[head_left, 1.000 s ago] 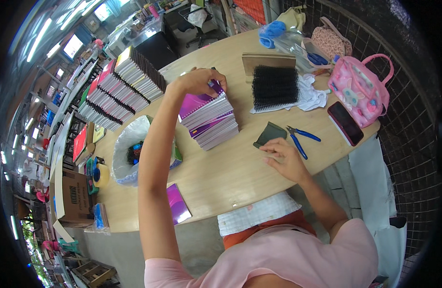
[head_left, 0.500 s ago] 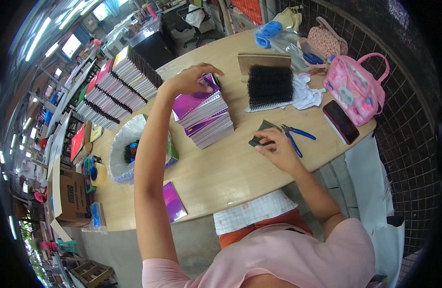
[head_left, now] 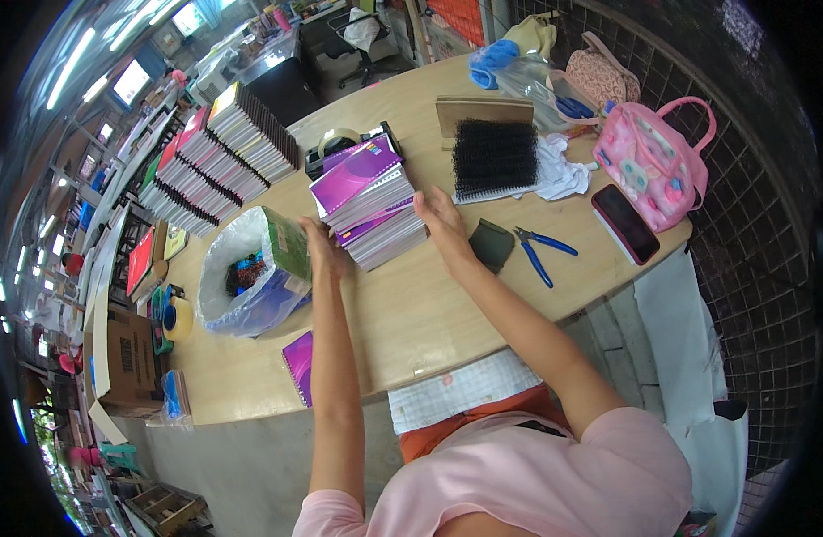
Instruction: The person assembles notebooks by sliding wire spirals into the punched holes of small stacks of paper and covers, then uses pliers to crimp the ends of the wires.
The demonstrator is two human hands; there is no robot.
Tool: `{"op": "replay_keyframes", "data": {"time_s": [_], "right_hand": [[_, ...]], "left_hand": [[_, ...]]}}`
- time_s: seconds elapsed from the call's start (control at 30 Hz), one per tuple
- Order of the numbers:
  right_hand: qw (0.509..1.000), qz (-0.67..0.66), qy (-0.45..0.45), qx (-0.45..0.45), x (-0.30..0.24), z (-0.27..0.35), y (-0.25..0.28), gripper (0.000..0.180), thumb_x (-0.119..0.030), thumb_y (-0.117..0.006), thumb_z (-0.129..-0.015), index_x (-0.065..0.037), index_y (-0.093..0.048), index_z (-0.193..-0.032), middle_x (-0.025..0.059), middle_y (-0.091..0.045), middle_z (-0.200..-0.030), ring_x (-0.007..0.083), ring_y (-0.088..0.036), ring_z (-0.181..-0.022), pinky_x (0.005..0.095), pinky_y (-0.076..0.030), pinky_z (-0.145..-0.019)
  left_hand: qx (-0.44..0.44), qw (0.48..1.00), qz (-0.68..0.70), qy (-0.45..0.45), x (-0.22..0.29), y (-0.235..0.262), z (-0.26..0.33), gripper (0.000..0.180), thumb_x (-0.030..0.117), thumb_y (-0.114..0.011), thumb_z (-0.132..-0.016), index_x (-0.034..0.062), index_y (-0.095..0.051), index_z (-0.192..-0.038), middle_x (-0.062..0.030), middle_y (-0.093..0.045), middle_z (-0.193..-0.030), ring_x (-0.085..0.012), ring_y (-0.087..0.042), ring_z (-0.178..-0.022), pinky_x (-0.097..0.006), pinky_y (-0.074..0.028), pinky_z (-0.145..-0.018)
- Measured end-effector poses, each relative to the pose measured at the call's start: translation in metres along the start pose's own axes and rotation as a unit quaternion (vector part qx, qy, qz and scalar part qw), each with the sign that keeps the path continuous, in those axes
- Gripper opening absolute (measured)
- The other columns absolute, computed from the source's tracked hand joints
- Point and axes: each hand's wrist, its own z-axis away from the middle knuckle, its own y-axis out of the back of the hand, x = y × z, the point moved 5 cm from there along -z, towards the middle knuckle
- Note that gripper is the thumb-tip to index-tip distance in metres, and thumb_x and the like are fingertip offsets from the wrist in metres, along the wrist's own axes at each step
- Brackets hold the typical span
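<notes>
- moved since the earlier frame: left hand (head_left: 320, 247), from the top of the stack of purple-covered, hole-punched notebooks (head_left: 369, 202) down to its left side; right hand (head_left: 441, 220), away from the dark green bent sheet (head_left: 491, 245), over to the stack's right side.
- on the table between both hands: the stack, layers unevenly fanned, near the black tape dispenser (head_left: 338, 141).
- likely heavy as a whole, fairly stiff in bulk, with slick covers apt to slide; punched edges probably easy to bend.
- best held low, from both sides at once, palms flat, with even pressure.
- at right: fingers slightly apart, pinching nothing, beside the stack's edge; cannot tell if touching.
- at left: fingers partly hidden along the lower left side; cannot tell if spread or pressed together.
</notes>
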Motion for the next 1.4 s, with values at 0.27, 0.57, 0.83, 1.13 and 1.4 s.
{"op": "replay_keyframes", "data": {"time_s": [0.27, 0.57, 0.83, 1.13, 1.4], "right_hand": [[0.996, -0.05, -0.002, -0.072, -0.017, -0.012, -0.025, 0.097, -0.076, -0.062, -0.084, 0.007, -0.055, -0.133, 0.0184, -0.066, -0.122, 0.027, -0.06, -0.118, 0.0359, -0.045, -0.099], [0.975, 0.056, -0.116, -0.181, -0.055, -0.053, -0.015, 0.075, -0.065, -0.07, -0.083, 0.008, -0.07, -0.102, 0.0116, -0.069, -0.088, 0.0222, -0.065, -0.079, 0.0349, -0.05, -0.066], [0.976, 0.08, -0.15, -0.134, -0.053, -0.076, -0.007, 0.063, -0.049, -0.077, -0.073, 0.002, -0.069, -0.108, 0.0169, -0.067, -0.108, 0.0294, -0.063, -0.099, 0.0478, -0.05, -0.076], [0.997, -0.055, -0.055, -0.028, -0.088, -0.066, 0.049, 0.031, -0.026, -0.079, -0.075, 0.0, -0.075, -0.092, 0.0136, -0.072, -0.09, 0.0248, -0.071, -0.084, 0.0506, -0.057, -0.078], [0.832, 0.298, 0.316, -0.346, -0.187, 0.044, 0.014, 0.097, -0.019, -0.084, -0.052, 0.011, -0.043, -0.134, 0.0242, -0.069, -0.082, 0.0365, -0.069, -0.074, 0.0412, -0.056, -0.07]], "left_hand": [[0.061, 0.994, -0.011, -0.092, -0.002, -0.006, 0.04, 0.087, 0.074, -0.03, -0.098, 0.0022, -0.045, -0.146, -0.015, -0.05, -0.147, -0.0279, -0.049, -0.133, -0.041, -0.037, -0.11], [0.132, 0.886, -0.295, -0.333, 0.028, -0.041, 0.106, 0.042, 0.015, -0.077, -0.089, 0.0047, -0.06, -0.125, -0.0079, -0.059, -0.128, -0.0204, -0.055, -0.118, -0.037, -0.05, -0.094], [0.111, 0.886, -0.259, -0.368, 0.021, -0.052, 0.109, 0.017, 0.008, -0.067, -0.094, 0.004, -0.072, -0.11, -0.0085, -0.067, -0.124, -0.0207, -0.062, -0.115, -0.037, -0.05, -0.095], [0.031, 0.864, -0.317, -0.39, 0.027, -0.042, 0.094, 0.034, 0.007, -0.063, -0.096, 0.0039, -0.064, -0.13, -0.0135, -0.064, -0.133, -0.0281, -0.054, -0.13, -0.039, -0.038, -0.111], [-0.135, 0.639, -0.556, -0.515, 0.145, -0.161, 0.258, 0.123, 0.05, -0.087, -0.069, 0.0033, -0.018, -0.16, -0.0208, -0.04, -0.153, -0.0382, -0.043, -0.137, -0.046, -0.036, -0.112]]}}
